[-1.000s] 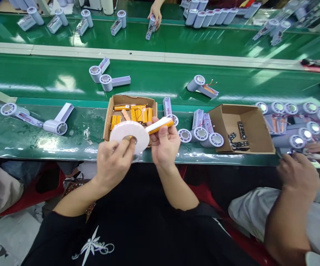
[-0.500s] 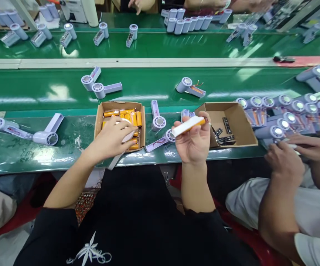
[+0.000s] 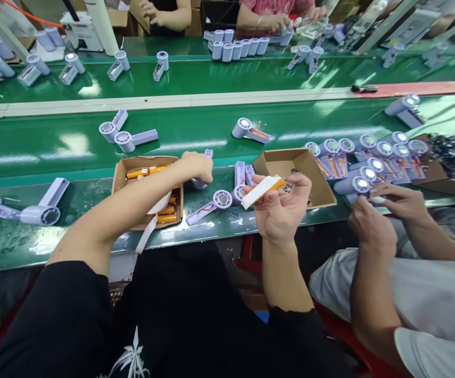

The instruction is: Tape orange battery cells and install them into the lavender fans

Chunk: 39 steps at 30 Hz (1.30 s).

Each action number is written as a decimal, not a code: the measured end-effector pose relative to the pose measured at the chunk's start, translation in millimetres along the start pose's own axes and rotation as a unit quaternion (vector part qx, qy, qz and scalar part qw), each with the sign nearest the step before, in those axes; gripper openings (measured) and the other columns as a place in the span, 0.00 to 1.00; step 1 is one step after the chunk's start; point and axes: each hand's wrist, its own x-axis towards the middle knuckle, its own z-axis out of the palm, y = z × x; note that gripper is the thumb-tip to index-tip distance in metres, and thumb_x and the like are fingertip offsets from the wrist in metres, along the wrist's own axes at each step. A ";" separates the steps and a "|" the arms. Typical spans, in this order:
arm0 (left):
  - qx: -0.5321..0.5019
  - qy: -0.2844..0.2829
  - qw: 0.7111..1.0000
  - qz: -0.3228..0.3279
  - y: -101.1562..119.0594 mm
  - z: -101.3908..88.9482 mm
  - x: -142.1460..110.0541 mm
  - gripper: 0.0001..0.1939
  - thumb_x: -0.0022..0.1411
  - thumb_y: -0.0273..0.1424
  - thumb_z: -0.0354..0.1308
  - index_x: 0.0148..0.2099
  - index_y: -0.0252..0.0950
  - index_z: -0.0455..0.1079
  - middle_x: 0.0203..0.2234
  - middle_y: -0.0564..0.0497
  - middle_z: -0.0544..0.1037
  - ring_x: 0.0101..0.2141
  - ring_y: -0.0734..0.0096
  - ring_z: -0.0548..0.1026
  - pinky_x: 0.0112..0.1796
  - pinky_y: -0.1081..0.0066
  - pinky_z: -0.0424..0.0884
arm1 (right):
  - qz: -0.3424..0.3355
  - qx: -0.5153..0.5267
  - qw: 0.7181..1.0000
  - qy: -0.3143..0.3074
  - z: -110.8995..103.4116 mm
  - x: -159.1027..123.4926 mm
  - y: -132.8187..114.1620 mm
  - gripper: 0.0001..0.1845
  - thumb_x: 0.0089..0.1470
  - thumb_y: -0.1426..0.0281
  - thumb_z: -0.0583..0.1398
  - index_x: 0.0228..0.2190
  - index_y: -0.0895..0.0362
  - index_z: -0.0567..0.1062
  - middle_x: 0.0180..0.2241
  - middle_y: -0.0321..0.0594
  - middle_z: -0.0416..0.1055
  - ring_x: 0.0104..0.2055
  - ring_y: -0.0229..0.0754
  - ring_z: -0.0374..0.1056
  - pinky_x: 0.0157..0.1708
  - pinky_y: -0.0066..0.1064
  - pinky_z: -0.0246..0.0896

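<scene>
My right hand [image 3: 282, 207] is closed round an orange battery [image 3: 262, 191] that has a white strip stuck along it, held up over the table's near edge. My left hand [image 3: 198, 165] reaches past the cardboard box of orange batteries [image 3: 128, 165] and closes on a pale lilac fan housing [image 3: 199, 183] just right of that box. The white tape roll [image 3: 160, 205] lies in the box under my left forearm, its loose end hanging over the table edge. More fan housings [image 3: 221, 199] lie between my two hands.
A second open cardboard box [image 3: 290, 160] stands beyond my right hand. A neighbour's two hands [image 3: 385, 210] work at the right beside a cluster of fan housings [image 3: 361, 157]. Loose housings [image 3: 123, 137] ride the green conveyor [image 3: 196, 131]. Other people work across the belt.
My left hand left the tape roll in the battery box and reached right to a fan housing. My right hand, with the taped battery, moved right. The view swung to the right.
</scene>
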 end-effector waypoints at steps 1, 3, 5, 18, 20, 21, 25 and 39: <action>0.028 -0.012 1.000 -0.003 -10.2 -8.0 6.3 0.31 0.49 0.44 0.77 0.55 0.41 0.86 0.51 0.38 0.86 0.58 0.35 0.78 0.60 0.50 0.73 | -0.010 -0.013 1.000 0.002 -5.7 6.8 -4.2 0.31 0.61 0.47 0.73 0.54 0.40 0.64 0.50 0.40 0.86 0.55 0.56 0.86 0.50 0.53 0.86; 0.080 0.008 0.997 0.000 -32.7 -23.3 20.7 0.28 0.51 0.40 0.76 0.55 0.42 0.86 0.52 0.38 0.85 0.59 0.37 0.77 0.61 0.50 0.73 | -0.027 -0.049 0.998 0.001 -11.8 26.4 -10.7 0.30 0.60 0.47 0.73 0.55 0.41 0.68 0.47 0.40 0.84 0.56 0.57 0.85 0.52 0.53 0.86; 0.111 0.064 0.992 0.009 -55.1 -34.6 37.6 0.25 0.53 0.36 0.73 0.54 0.41 0.86 0.56 0.37 0.84 0.63 0.37 0.74 0.63 0.49 0.71 | -0.043 -0.081 0.996 -0.014 -10.4 54.0 -10.5 0.28 0.60 0.48 0.74 0.53 0.43 0.72 0.45 0.39 0.82 0.56 0.57 0.84 0.52 0.52 0.85; -0.015 0.051 0.999 0.001 -103.4 -46.1 100.0 0.16 0.67 0.45 0.63 0.52 0.49 0.85 0.48 0.53 0.89 0.50 0.62 0.82 0.49 0.73 0.71 | -0.010 -0.342 0.913 -0.223 35.5 211.5 118.4 0.23 0.59 0.63 0.68 0.52 0.61 0.79 0.35 0.43 0.84 0.38 0.47 0.80 0.44 0.39 0.76; -0.017 0.064 0.998 0.000 -99.4 -43.6 101.7 0.17 0.70 0.43 0.59 0.55 0.48 0.84 0.49 0.51 0.89 0.52 0.61 0.83 0.51 0.71 0.71 | -0.016 -0.370 0.899 -0.236 36.0 212.7 125.9 0.24 0.61 0.64 0.67 0.56 0.61 0.78 0.41 0.47 0.86 0.42 0.50 0.82 0.47 0.39 0.76; -0.018 0.069 0.997 0.001 -97.2 -42.1 102.6 0.18 0.71 0.42 0.58 0.56 0.48 0.83 0.50 0.50 0.88 0.53 0.60 0.83 0.52 0.71 0.71 | -0.022 -0.392 0.886 -0.245 35.4 212.3 128.3 0.24 0.62 0.65 0.66 0.58 0.60 0.78 0.43 0.48 0.86 0.44 0.51 0.83 0.49 0.40 0.76; -0.028 0.086 0.996 0.001 -87.6 -35.2 107.8 0.18 0.72 0.40 0.57 0.58 0.46 0.81 0.53 0.48 0.87 0.55 0.56 0.82 0.53 0.68 0.72 | -0.036 -0.502 0.816 -0.284 30.9 208.2 132.2 0.23 0.66 0.64 0.65 0.60 0.57 0.79 0.44 0.50 0.87 0.45 0.56 0.83 0.50 0.41 0.74; -0.060 0.123 0.990 -0.014 -65.1 -26.3 120.9 0.20 0.70 0.36 0.56 0.59 0.44 0.81 0.59 0.44 0.85 0.60 0.48 0.80 0.59 0.59 0.73 | -0.023 -0.672 0.642 -0.368 49.1 206.0 116.3 0.26 0.75 0.62 0.60 0.69 0.52 0.76 0.51 0.53 0.87 0.50 0.60 0.81 0.48 0.41 0.71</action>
